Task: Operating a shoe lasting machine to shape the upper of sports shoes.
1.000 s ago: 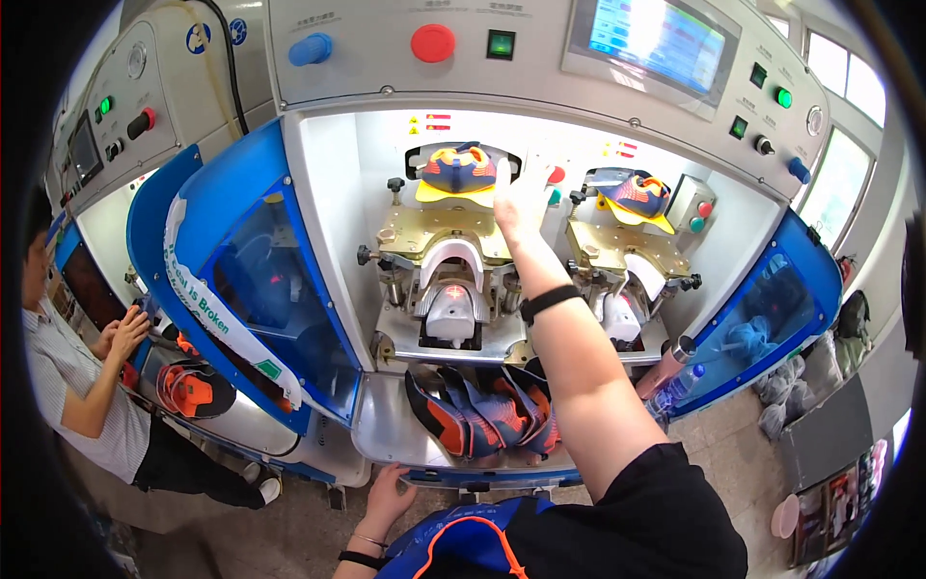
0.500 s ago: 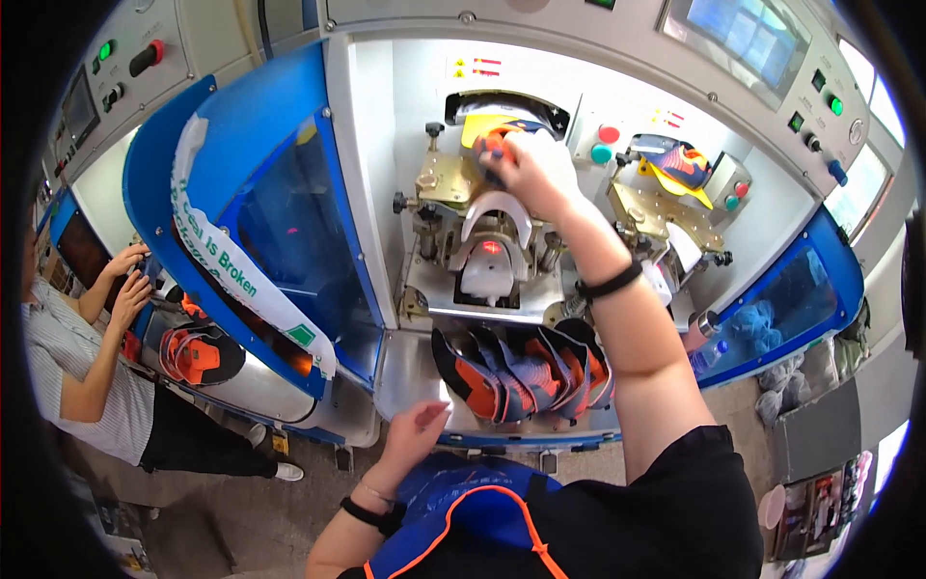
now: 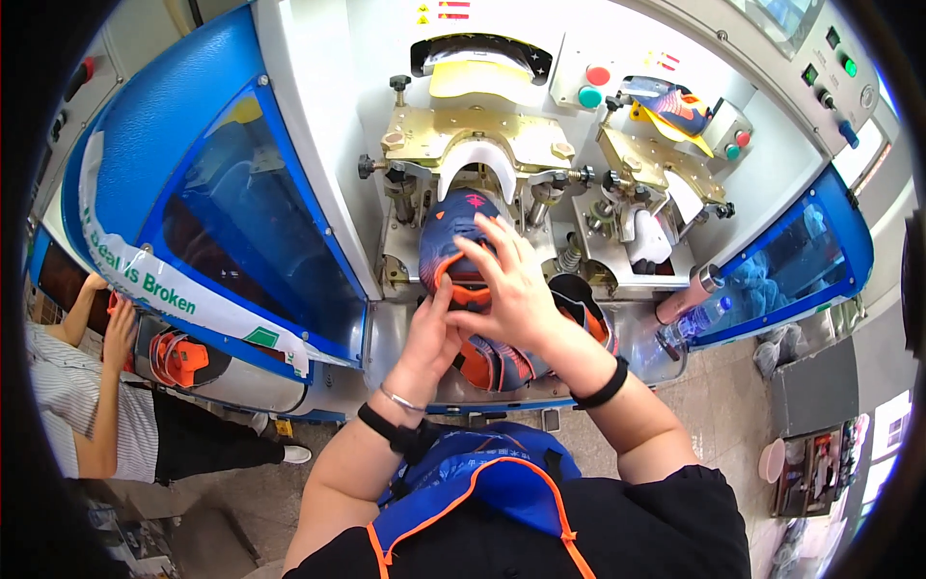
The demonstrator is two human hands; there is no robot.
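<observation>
A navy and orange shoe upper sits over the mold of the left station, its toe toward the machine. At its near opening, my left hand grips the edge with thumb and fingers. My right hand lies over the upper's right side, fingers bent onto it and thumb near the left hand. The white curved clamp pad arches just beyond the toe, under a brass-coloured plate. The mold is hidden beneath the upper. Below my hands, several more uppers lie on the metal ledge, partly covered.
A yellow plate stands at the back of the station. The right station has a bare white mold and an upper on its rear plate. A pink flask and a bottle stand right. Another person's hand shows left.
My right hand has come down and nearer from the rear yellow plate with the upper. My left hand has moved up from near my body to meet it. The view has shifted closer.
</observation>
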